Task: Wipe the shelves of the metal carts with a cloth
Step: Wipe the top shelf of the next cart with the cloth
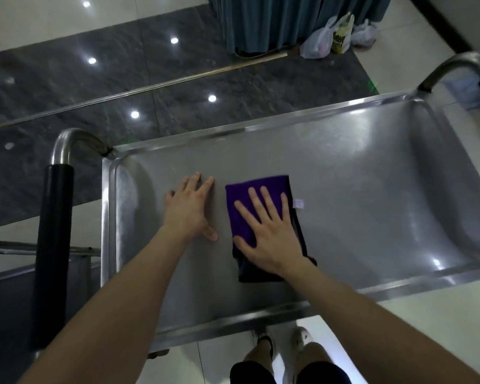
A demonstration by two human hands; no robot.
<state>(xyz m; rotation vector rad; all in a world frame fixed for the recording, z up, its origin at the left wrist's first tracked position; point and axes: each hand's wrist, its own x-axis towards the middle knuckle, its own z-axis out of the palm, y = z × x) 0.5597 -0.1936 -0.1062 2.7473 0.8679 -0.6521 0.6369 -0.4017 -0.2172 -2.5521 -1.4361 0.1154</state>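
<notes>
arms [139, 286], left hand [189, 209], right hand [269, 234]: bare | shorts [250, 374]: black | footwear [299, 339]: possibly sandals, blurred

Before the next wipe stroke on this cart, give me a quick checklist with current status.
1. Right hand flat on the purple cloth: ok.
2. Cloth folded and lying flat on the top shelf: ok.
3. Left hand pressing on the bare shelf, off the cloth: ok.
4. Cloth damp enough: cannot tell.
5. Cart braked against rolling: cannot tell, underside hidden.
</notes>
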